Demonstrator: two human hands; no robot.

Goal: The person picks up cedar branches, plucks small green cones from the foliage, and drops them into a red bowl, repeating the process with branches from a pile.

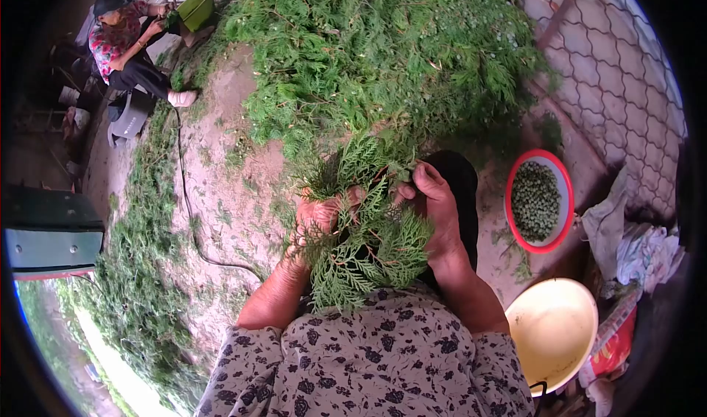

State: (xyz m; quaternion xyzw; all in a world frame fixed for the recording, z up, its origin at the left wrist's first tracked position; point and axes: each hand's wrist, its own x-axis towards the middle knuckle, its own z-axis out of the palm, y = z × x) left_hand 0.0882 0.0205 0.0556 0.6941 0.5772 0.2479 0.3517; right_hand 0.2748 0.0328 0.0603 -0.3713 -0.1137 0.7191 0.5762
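Observation:
My left hand (320,214) is closed around the stems of a leafy cypress sprig (372,251), in front of my lap. Flat green fronds spread over its fingers and hide part of them. At the sprig's right edge is my right hand (438,196), thumb and fingers pinched together beside the foliage. What lies between those fingertips is too small to make out. Beyond both hands spreads a big heap of cut cypress branches (383,48). To the right, a red-rimmed basin (508,196) holds many small green cones (536,203).
A cream basin (574,299) stands at my lower right, near crumpled bags (648,255). At the upper left another person (121,48) sits with a green basin (196,10). A black cable (188,211) crosses the littered floor. Loose greenery (136,292) lies along the left.

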